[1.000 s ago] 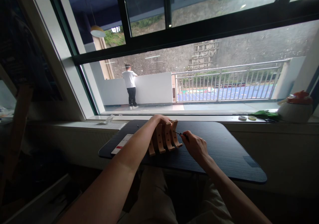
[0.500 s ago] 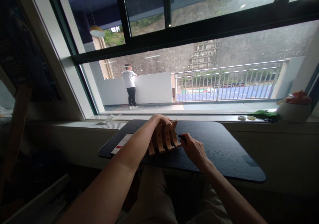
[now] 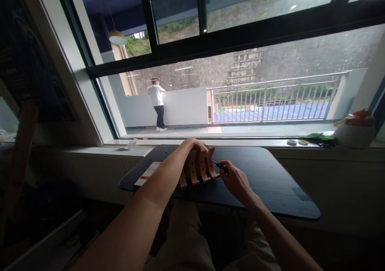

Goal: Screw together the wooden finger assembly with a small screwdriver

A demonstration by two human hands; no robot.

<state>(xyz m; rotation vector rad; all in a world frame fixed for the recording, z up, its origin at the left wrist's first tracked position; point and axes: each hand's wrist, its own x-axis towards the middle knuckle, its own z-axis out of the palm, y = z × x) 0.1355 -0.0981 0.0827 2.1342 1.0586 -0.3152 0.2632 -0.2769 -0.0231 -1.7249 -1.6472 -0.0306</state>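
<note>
On the dark table (image 3: 264, 182) stands a wooden rack (image 3: 202, 167) with several curved slats that have small holes in them. My left hand (image 3: 196, 144) reaches over the rack's far side and is closed on its upper edge; most of the fingers are hidden behind the wood. A screwdriver (image 3: 221, 166) with a black handle is gripped in my right hand (image 3: 235, 177). Its thin shaft points left, and the tip meets the rightmost slat near a hole. Whether a screw sits under the tip is too small to tell.
A white paper or booklet with red print (image 3: 147, 174) lies left of my forearm. On the windowsill are tape rolls (image 3: 291, 142), something green (image 3: 319, 137) and a white pot with an orange top (image 3: 355, 129). A person (image 3: 156, 102) stands outside beyond the window.
The screwdriver handle and my right hand have shifted very slightly, with the tip still at the slat. My left hand and the rack stay nearly in place. Outside, the person's legs have moved.
</note>
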